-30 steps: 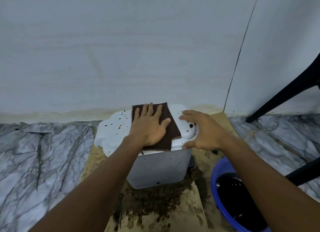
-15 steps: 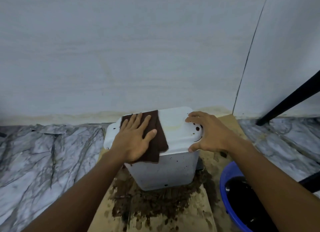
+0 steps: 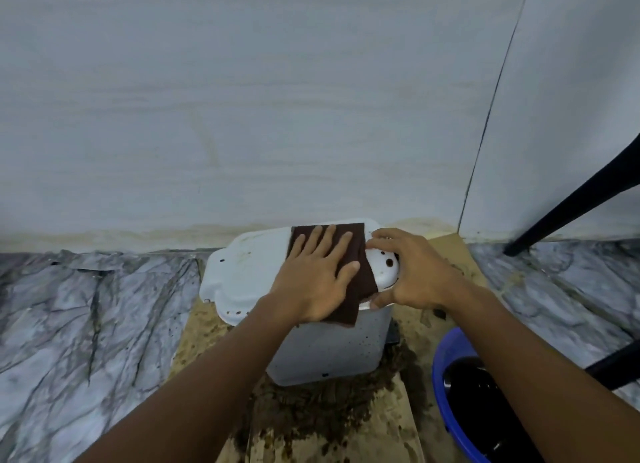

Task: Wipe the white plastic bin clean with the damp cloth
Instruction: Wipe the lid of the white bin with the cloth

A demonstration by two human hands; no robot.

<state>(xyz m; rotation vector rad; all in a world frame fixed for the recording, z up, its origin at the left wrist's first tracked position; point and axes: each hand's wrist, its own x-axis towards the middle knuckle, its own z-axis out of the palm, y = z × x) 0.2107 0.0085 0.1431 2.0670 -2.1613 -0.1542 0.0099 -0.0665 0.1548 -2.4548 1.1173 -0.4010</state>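
Note:
A white plastic bin stands on brown cardboard against the wall, its lid facing up with a few brown spots near the edges. A dark brown damp cloth lies flat on the right half of the lid. My left hand presses down on the cloth with fingers spread. My right hand grips the lid's right end, thumb under the rim, beside a brown blotch.
Brown dirt is spread over the cardboard in front of the bin. A blue basin of dark water sits at lower right. Black chair legs cross the right edge. Grey marble floor lies on both sides.
My left hand slid the cloth from the lid's left side to its right side. The left half of the lid now shows fewer spots. My right hand stayed on the lid's end.

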